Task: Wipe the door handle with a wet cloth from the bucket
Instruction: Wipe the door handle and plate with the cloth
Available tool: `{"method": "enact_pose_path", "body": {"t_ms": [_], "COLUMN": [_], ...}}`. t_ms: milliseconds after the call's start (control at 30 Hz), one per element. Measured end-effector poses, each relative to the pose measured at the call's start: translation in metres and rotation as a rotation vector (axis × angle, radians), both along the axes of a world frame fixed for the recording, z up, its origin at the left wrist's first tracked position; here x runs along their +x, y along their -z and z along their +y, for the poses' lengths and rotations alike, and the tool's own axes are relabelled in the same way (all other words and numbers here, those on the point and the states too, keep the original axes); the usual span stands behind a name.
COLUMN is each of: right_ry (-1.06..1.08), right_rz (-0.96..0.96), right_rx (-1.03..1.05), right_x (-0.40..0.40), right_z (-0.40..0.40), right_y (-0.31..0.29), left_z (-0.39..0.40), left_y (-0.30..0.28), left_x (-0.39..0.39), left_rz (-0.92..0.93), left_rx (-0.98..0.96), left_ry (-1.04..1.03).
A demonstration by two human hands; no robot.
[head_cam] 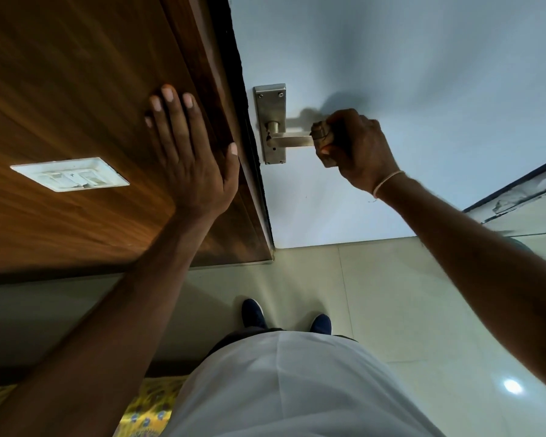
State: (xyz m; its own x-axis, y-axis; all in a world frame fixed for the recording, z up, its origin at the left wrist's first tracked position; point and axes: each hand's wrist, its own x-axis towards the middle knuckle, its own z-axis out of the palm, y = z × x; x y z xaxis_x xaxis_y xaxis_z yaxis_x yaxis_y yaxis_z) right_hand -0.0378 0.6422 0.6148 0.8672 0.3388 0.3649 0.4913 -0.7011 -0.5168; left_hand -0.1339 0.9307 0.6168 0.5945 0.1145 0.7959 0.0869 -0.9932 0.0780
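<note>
The person stands close to a pale door (391, 74), feet on the tiled floor (391, 310). The right hand (350, 143) is closed around the free end of the metal lever handle (293, 141), which juts from its backplate (270, 99) near the door's edge. I can't make out any cloth inside that fist; if one is there, the fingers hide it. The left hand (189, 143) lies open and flat, fingers spread, against the wooden frame panel (76, 74) beside the door, just above a white switch plate (70, 175), and seems to be steadying the body.

No bucket shows anywhere in view. A yellow patterned fabric (152, 402) shows at the bottom edge, though what it is I can't tell.

To my eye this is either the wiping stroke at the lever's tip or a bare grip on it. If a cloth is there, the next move calls for sliding the fist along the lever toward the backplate, then over the plate itself; if not, fetching the wet cloth comes first.
</note>
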Motion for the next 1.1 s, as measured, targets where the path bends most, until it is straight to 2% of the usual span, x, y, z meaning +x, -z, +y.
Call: {"method": "enact_pose_path", "body": {"t_ms": [133, 233, 400, 500, 600, 733, 833, 933, 1033, 1100], "right_ry": [0.217, 0.344, 0.323, 0.305, 0.33, 0.343, 0.3, 0.31, 0.296, 0.301], "right_rz": [0.362, 0.473, 0.723, 0.834, 0.937, 1.12, 1.053, 0.984, 0.987, 1.062], "right_rx": [0.522, 0.84, 1.424, 1.646, 1.744, 1.745, 1.737, 1.838, 1.917, 1.875], "right_x": [-0.022, -0.03, -0.041, -0.042, -0.043, -0.049, -0.043, -0.036, -0.038, -0.045], "right_z": [0.012, 0.02, 0.049, 0.07, 0.105, 0.133, 0.103, 0.067, 0.079, 0.108], "right_y": [0.015, 0.026, 0.042, 0.034, 0.023, 0.01, 0.008, 0.007, 0.0, -0.003], "left_z": [0.001, -0.003, -0.003, -0.003, -0.002, 0.0, 0.001, -0.001, -0.003, -0.001], "left_y": [0.001, 0.002, 0.003, 0.003, 0.004, 0.007, 0.007, 0.007, 0.007, 0.009], "left_x": [0.0, 0.003, 0.004, 0.005, 0.007, 0.008, 0.008, 0.01, 0.012, 0.012], "left_rz": [-0.003, -0.006, -0.017, -0.023, -0.032, -0.032, -0.031, -0.041, -0.043, -0.047], "left_rx": [0.002, -0.003, -0.005, -0.004, -0.007, -0.005, -0.006, -0.016, -0.028, -0.024], "left_ry": [0.006, 0.01, -0.01, -0.006, -0.001, 0.007, 0.012, -0.002, -0.004, 0.009]}}
